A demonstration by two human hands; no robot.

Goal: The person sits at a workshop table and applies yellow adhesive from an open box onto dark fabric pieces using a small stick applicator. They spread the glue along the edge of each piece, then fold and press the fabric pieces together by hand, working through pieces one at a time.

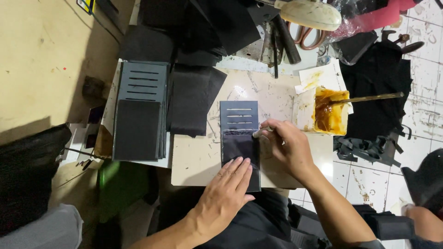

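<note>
Your left hand (227, 186) is pressed flat, fingers spread, on the near end of the dark slotted panel (239, 138), which runs lengthwise away from you on the board (194, 159). Your right hand (286, 147) sits just right of it, pinched shut on a small pale-tipped tool (256, 133) touching the panel's right edge. Honestly can't make out what that tool is, your fingers hide most of it, and the open tub of amber glue (330, 113) sits further right.

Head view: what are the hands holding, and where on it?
The right hand pinches a small pale tool by its rear end, tip on the dark slotted panel. The left hand grips nothing; it presses flat on the panel's near end.
</note>
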